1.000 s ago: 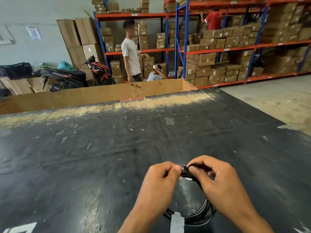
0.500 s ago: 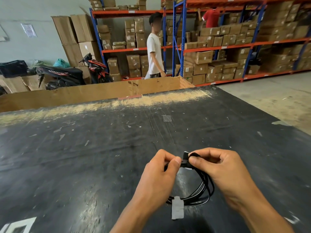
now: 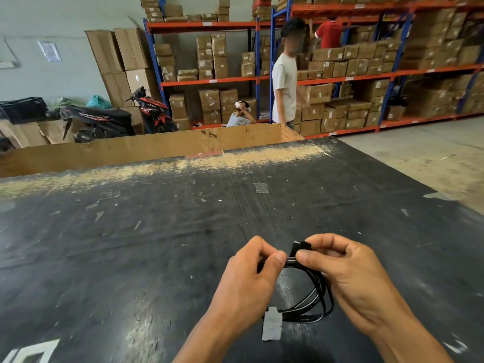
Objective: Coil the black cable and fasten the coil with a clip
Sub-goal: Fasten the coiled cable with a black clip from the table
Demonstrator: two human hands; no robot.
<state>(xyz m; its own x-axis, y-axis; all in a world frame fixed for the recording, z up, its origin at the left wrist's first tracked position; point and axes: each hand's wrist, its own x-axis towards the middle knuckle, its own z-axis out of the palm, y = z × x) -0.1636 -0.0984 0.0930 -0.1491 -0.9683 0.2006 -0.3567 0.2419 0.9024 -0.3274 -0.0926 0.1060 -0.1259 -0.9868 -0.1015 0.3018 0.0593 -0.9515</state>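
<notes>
Head view, 1 frame. My left hand (image 3: pixel 250 280) and right hand (image 3: pixel 349 277) meet at the top of the black cable (image 3: pixel 321 297), which is already wound into several loops. The coil hangs from my fingers over the black table (image 3: pixel 157 244), and its lowest turn is near a grey tape patch (image 3: pixel 272 326). I cannot tell whether that turn touches the surface.

Change: 1 s ago the clip (image 3: pixel 301 248) sat low and mostly hidden between my 2 thumbs. It now stands up above the gathered strands, with a pale edge showing. I judge that coiling is done and fastening is under way, but whether the clip has closed round the bundle is not visible.

Grip: my left hand is curled, with thumb and forefinger pinching the strands just left of the clip. My right thumb presses the bundle from the near side while the forefinger hooks over the clip. Neither hand is open.
</notes>
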